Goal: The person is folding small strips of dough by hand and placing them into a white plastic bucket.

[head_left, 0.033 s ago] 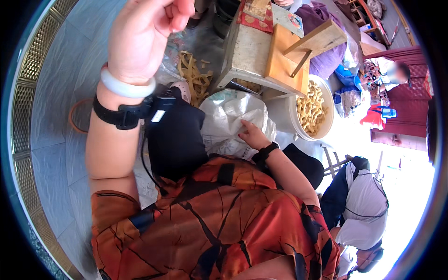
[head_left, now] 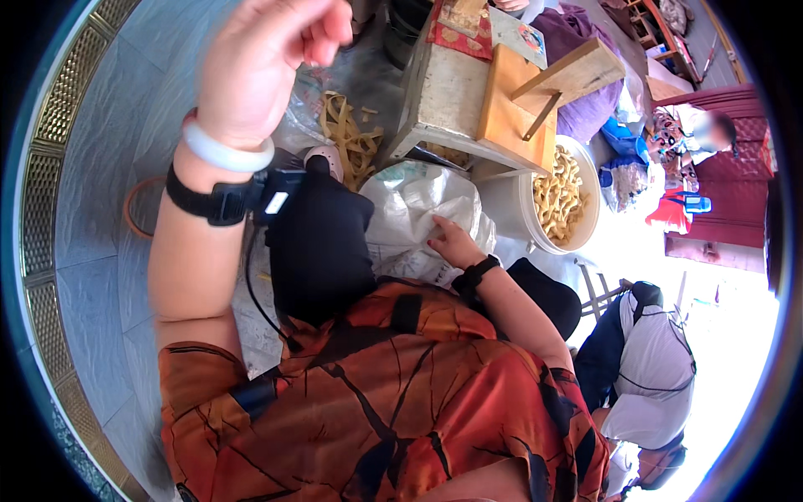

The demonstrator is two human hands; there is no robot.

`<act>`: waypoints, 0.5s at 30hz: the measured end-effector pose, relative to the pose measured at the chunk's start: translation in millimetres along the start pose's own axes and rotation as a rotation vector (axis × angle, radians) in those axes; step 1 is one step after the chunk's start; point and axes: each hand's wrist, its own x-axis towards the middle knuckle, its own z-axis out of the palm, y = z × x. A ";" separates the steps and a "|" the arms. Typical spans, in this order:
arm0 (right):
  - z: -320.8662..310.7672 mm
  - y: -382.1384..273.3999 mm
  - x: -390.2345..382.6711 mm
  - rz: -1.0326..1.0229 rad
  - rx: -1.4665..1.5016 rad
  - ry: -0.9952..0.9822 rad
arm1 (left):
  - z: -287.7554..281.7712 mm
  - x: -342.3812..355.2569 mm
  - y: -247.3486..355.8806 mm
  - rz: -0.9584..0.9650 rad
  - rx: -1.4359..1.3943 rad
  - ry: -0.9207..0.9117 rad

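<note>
My left hand (head_left: 259,75) is raised at the top left, its fingers curled and partly cut off by the frame's edge; I cannot make out what, if anything, is in them. Its wrist has a pale bangle and a black strap. Lower down, my right hand (head_left: 452,244) rests on a crumpled white plastic sack (head_left: 406,205), fingers apart with the index extended. Beside it a white bucket (head_left: 510,209) holds many pale yellow twisted pieces (head_left: 560,201). Behind stands a worn low table (head_left: 435,100) with a wooden board and upright plank (head_left: 569,75).
Flat tan strips (head_left: 351,142) lie in a heap left of the table. A person (head_left: 694,125) is at the back right, another person in white (head_left: 644,368) at lower right. A hand (head_left: 508,5) shows beyond the table. Purple cloth and bags are on the right.
My left hand and forearm have shifted very slightly. My right hand stays on the sack.
</note>
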 end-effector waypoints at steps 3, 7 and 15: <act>-0.7 -8.6 5.6 0.073 -0.060 -0.037 | -40.1 -4.2 -64.7 -0.201 0.495 -0.061; 1.2 -9.6 2.7 0.068 -0.048 -0.022 | -103.2 -31.4 -206.0 -0.511 0.824 -0.224; -2.3 -9.0 8.8 0.176 0.039 -0.052 | -141.4 -107.4 -395.4 -0.608 1.172 -0.427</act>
